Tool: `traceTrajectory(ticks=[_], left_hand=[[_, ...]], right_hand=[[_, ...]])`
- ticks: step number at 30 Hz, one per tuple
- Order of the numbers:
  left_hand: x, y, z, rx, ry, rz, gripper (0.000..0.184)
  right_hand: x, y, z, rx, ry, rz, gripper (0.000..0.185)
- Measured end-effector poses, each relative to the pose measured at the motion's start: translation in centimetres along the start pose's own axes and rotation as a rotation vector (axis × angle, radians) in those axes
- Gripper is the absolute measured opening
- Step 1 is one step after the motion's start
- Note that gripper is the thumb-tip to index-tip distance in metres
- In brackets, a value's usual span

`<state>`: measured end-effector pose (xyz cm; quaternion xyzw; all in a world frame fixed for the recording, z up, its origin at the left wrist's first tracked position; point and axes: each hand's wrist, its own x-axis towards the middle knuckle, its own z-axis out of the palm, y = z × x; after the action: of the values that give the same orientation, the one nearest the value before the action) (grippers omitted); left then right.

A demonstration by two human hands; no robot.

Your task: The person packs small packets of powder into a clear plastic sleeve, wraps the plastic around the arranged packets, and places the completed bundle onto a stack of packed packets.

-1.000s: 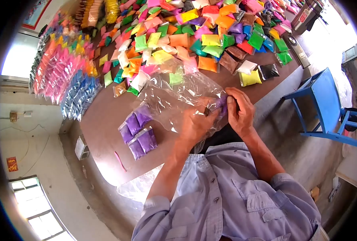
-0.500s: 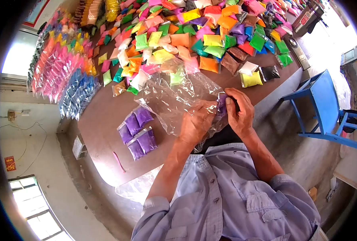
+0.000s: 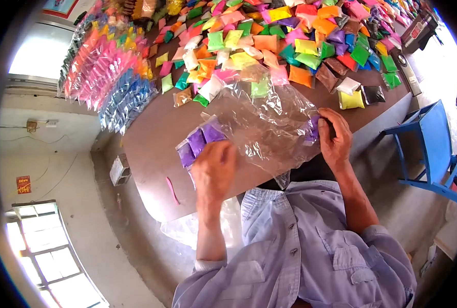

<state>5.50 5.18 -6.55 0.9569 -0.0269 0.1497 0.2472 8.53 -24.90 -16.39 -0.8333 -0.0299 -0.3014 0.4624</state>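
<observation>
A large clear plastic bag (image 3: 269, 123) lies across the near part of the table, with a purple packet (image 3: 310, 130) showing inside its right end. My right hand (image 3: 337, 137) pinches the bag at that end, thumb and fingers against the purple packet. Over at the left, more small purple packets (image 3: 186, 152) lie in a group. My left hand (image 3: 215, 167) is above them and covers part of the group. Its fingers are blurred and curl downward, so whether they grip a packet is hidden.
Many colourful packets (image 3: 305, 46) cover the far side of the brown table (image 3: 151, 154). Filled bags (image 3: 126, 102) are stacked at the left. A pink strip (image 3: 172, 190) lies by the near edge. A flask (image 3: 418, 31) stands far right; a blue stool (image 3: 436, 138) is beside the table.
My left hand has let go of the clear bag and moved left to the purple packets. My right hand keeps its hold on the bag. The camera view has shifted.
</observation>
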Motion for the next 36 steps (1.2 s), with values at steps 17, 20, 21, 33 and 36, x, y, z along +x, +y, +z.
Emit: traceTrajectory(ticks=[17,20,21,33,36], left_hand=[[-2.4,-4.5,-3.8,-0.283,-0.107,-0.465,0.030],[-1.3,-2.9,-5.0,-0.524,-0.156,-0.551,0.025],[-1.0,-2.7,-4.6,-0.611,-0.154,-0.524,0.023],[2.7,2.9,7.4,-0.868,-0.368,-0.457,0.023],[2.9,3.5,9.1,-0.988,-0.312,-0.413,0.019]], right_hand=[[-0.1,-0.2,-0.1,-0.039,0.008,-0.005,0.019],[-0.1,-0.1,0.0,-0.043,0.015,-0.012,0.019],[0.0,-0.2,0.0,-0.045,0.014,-0.014,0.019],[0.4,-0.8,-0.4,-0.056,-0.003,-0.036,0.019],[0.5,-0.8,-0.4,-0.069,-0.009,-0.052,0.020]])
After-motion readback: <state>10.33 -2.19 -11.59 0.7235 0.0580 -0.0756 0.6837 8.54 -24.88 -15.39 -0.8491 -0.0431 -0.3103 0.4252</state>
